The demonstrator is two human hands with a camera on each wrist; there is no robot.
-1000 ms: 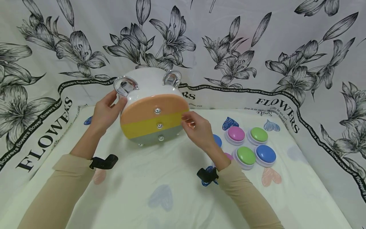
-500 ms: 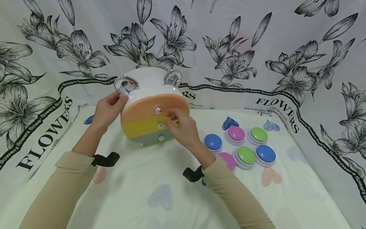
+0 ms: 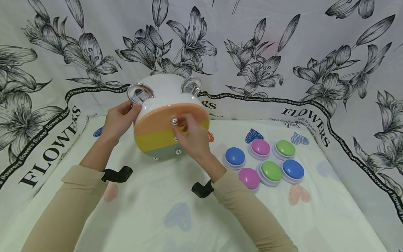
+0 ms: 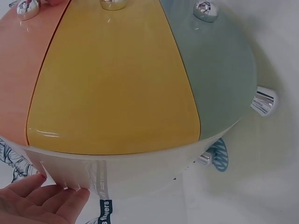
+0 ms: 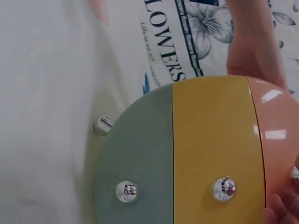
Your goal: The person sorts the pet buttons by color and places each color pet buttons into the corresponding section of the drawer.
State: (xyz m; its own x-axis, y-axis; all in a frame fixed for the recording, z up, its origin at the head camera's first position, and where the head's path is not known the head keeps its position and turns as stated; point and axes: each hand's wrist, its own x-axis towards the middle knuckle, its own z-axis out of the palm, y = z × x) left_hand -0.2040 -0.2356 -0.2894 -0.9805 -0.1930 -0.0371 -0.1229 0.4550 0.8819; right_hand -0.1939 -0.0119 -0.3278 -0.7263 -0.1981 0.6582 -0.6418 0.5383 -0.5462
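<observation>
A round white drawer box (image 3: 163, 87) stands on the bed cover, with silver ear-like rings on top. Its front has orange, yellow (image 4: 117, 84) and green (image 5: 135, 135) drawer faces, each with a silver knob; all three look closed. My left hand (image 3: 119, 120) rests against the box's left side, thumb near the left ring (image 3: 140, 93); the left wrist view has its fingers (image 4: 60, 200) fairly straight on the white wall. My right hand (image 3: 193, 136) is at the orange drawer's knob (image 3: 174, 121), thumb and fingers apart around it. Whether they touch the knob is not clear.
Right of the box lie several round push buttons with white bases: blue (image 3: 234, 156), pink (image 3: 260, 147), green (image 3: 271, 170). A flower-printed cloth (image 3: 252, 63) hangs behind. Short silver feet (image 5: 103, 125) hold up the box.
My right hand has moved left from the box's right edge, across its front, to the top knob, uncovering blue and pink buttons. My left hand stays at the box's side.
</observation>
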